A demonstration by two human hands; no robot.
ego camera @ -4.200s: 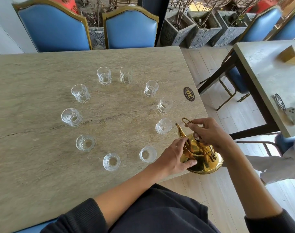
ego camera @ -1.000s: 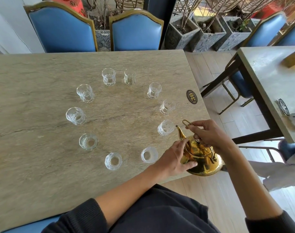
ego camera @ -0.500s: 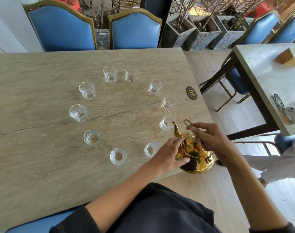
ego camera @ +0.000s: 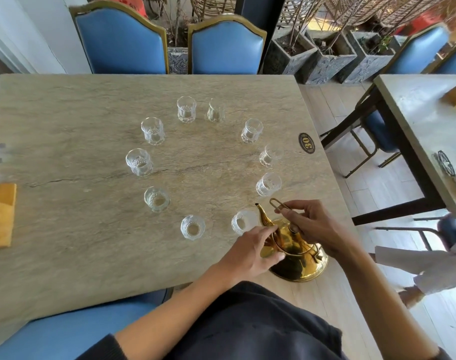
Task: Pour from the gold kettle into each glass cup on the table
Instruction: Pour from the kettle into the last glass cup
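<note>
One kettle (ego camera: 297,258) stands at the table's (ego camera: 65,113) near right corner, its spout over the nearest cup (ego camera: 243,221). My right hand (ego camera: 314,226) pinches the wire handle, fingers together on it; my left hand (ego camera: 250,252) grips the kettle's body, fingers curled against it. Ten cups stand upright in a ring mid-table. One number plaque (ego camera: 306,142) lies by the right edge.

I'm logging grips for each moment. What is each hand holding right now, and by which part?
Both hold the gold kettle: the right hand grips its thin wire handle, and the left hand steadies its body near the base of the spout.
</note>
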